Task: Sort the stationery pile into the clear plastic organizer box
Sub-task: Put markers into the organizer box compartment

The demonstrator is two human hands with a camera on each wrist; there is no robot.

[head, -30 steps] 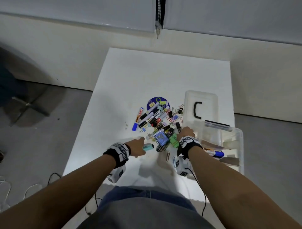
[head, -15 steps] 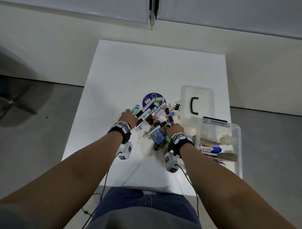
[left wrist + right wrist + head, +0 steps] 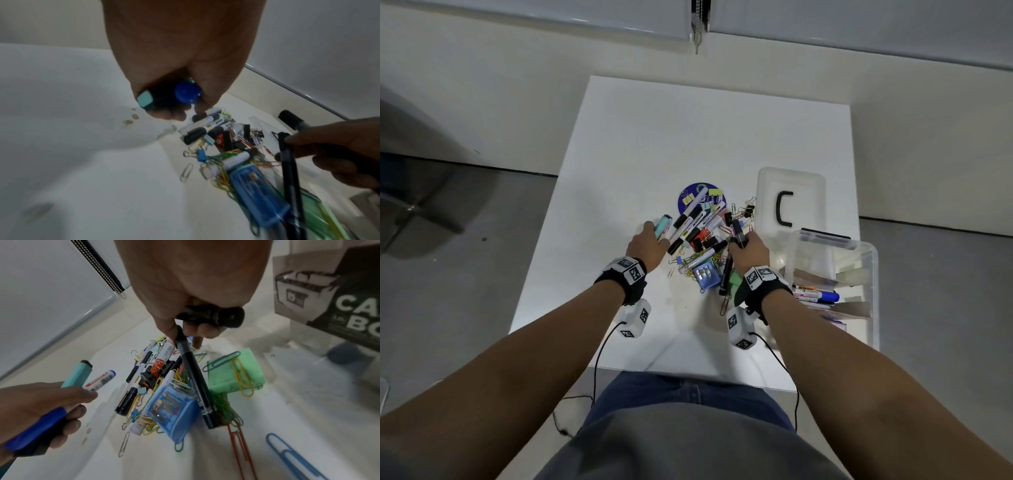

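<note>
A few markers (image 3: 815, 295) sit in the box (image 3: 873, 274); most of the pile (image 3: 705, 246) remains. My left hand (image 3: 649, 245) grips a teal highlighter (image 3: 663, 226) and a blue marker (image 3: 102, 378), my right hand (image 3: 750, 250) two black pens (image 3: 726, 274).

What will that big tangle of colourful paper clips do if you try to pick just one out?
The paper clips look hooked through each other, so pulling one would probably drag a floppy chain of others along. They look thin and light, so the clump should lift easily. Some lie under the blue case and the black pen that the right hand holds, so those might shift too.
</note>
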